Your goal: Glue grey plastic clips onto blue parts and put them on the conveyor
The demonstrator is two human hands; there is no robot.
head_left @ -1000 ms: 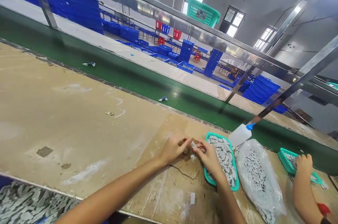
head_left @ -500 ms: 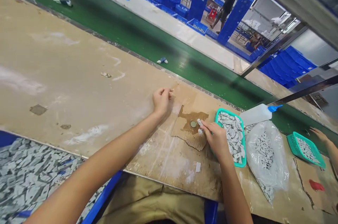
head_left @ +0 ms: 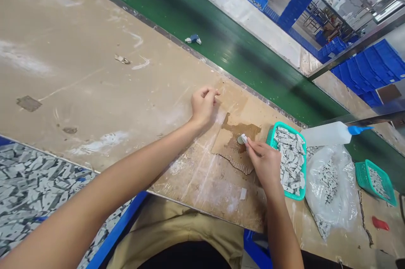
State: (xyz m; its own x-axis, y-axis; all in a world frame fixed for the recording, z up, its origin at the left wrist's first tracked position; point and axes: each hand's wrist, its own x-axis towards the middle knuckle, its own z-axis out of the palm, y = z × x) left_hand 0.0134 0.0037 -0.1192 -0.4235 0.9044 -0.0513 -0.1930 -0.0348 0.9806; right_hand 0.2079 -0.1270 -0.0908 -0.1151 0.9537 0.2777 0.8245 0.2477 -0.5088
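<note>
My right hand [head_left: 265,162] pinches a small white plastic piece [head_left: 244,137] between thumb and fingers. The piece is over a small round disc [head_left: 240,140], partly covering it; whether they touch I cannot tell. Under the disc is a torn sheet of cardboard [head_left: 225,144] with a dark wet stain. My left hand [head_left: 202,105] rests on the tabletop to the left of the cardboard, fingers curled together; anything in them is too small or hidden to name. Just right of my right hand stands a teal basket [head_left: 303,176] full of similar white pieces.
A white bottle with a blue nozzle [head_left: 327,134] lies behind a clear plastic bag [head_left: 343,188] of small parts. Farther right are another teal basket [head_left: 362,176] and a red object [head_left: 380,223]. A green conveyor belt [head_left: 152,11] runs behind. Lower left, a blue bin [head_left: 126,214] holds many pieces.
My right hand has brought the white piece from beside the disc to over it. The view has shifted, and the co-worker's hand at the right has left it.
</note>
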